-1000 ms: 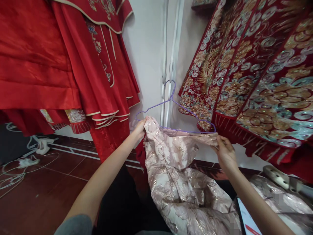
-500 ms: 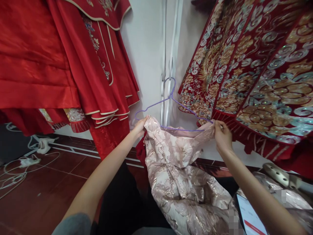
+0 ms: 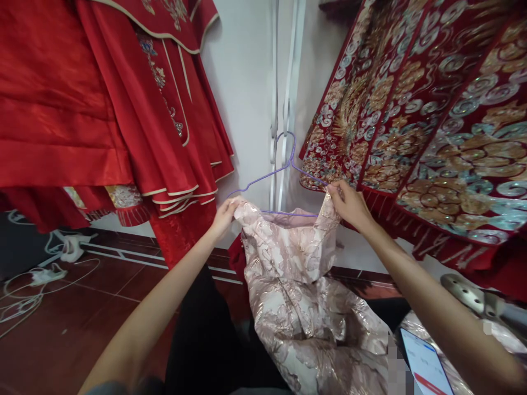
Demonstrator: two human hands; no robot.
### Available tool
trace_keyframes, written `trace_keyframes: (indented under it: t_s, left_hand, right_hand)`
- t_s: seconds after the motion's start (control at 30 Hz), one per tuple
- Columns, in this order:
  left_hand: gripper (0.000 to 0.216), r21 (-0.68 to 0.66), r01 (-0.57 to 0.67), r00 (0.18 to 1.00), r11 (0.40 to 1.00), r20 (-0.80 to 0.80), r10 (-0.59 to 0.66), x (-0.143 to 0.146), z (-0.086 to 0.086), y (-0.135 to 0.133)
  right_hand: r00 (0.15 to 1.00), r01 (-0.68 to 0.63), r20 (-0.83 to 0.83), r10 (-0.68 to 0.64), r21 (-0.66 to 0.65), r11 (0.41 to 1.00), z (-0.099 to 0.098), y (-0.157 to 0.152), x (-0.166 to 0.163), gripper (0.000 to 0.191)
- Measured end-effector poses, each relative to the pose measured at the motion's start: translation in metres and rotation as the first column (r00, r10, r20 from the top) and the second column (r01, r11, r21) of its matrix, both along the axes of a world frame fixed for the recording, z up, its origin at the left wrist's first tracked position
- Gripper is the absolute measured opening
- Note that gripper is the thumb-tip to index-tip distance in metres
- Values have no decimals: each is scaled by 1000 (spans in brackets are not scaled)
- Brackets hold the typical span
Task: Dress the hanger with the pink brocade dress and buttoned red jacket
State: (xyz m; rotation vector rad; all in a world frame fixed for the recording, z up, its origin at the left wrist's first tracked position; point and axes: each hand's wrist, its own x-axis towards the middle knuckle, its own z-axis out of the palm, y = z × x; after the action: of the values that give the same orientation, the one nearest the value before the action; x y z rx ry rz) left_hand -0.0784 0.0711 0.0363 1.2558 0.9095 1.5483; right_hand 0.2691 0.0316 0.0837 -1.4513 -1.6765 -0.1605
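Note:
A pale pink dress (image 3: 292,252) with a shiny raised floral pattern hangs between my hands, its skirt gathered over my lap. My left hand (image 3: 225,218) is closed on the dress's left shoulder, at the left end of a purple wire hanger (image 3: 265,176). With fingers pinched, my right hand (image 3: 348,204) grips the right shoulder strap against the hanger's sloping arm. The hanger's lower bar passes inside the neckline, and its hook points up in front of a white upright pole. Cloth and fingers hide both hanger ends.
Red garments (image 3: 164,109) hang at left, and an embroidered red skirt (image 3: 432,120) with fringe hangs at right. A lit phone (image 3: 426,362) lies at lower right beside a metal piece with holes (image 3: 463,293). White cables (image 3: 24,296) and a power strip (image 3: 48,274) lie on the tiled floor.
My right hand has moved left and up with the right shoulder strap, drawing it along the hanger arm. My left hand has shifted slightly left and down, still holding the left shoulder.

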Motion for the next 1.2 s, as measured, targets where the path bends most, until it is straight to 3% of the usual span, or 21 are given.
trace_keyframes:
  t_s: [0.07,0.13,0.3,0.63,0.8,0.93,1.07,1.13,1.2]
  left_hand:
    - [30,103,-198,972,975,-106,209,-23,-9,0]
    - [37,99,-245,957,964,-138,257,-41,-19,0]
    - [45,8,-196,977,981,-88,196,-52,-30,4]
    - [31,-138,-228,973,964,-72,219,-44,-27,14]
    - [40,-93,-174,985,980,-6,175,-42,-24,11]
    - [38,-39,-129,991,991,19,129,-39,-6,11]
    - [35,37,33,994,999,-107,-29,-28,34,14]
    - [40,9,155,967,988,-207,-150,-22,53,16]
    - [47,-22,189,955,982,-227,-189,-17,62,18]
  right_hand:
    - [1000,3,-18,-3,18,1000,0,1,2,29]
    - [1000,2,-31,-1,25,1000,0,2,2,29]
    - [999,-9,-35,11,61,998,-2,4,2,30]
    - [1000,11,-25,-9,76,997,-3,6,2,35]
    - [1000,21,-15,-20,66,998,-2,3,2,32]
    - [999,-10,-30,11,32,999,-4,7,3,26]
    - [987,-78,-142,72,-36,996,-10,15,11,19]
    - [946,-187,-281,162,-64,980,-9,14,20,16]
    - [851,-341,-449,273,-77,937,-5,8,32,25]
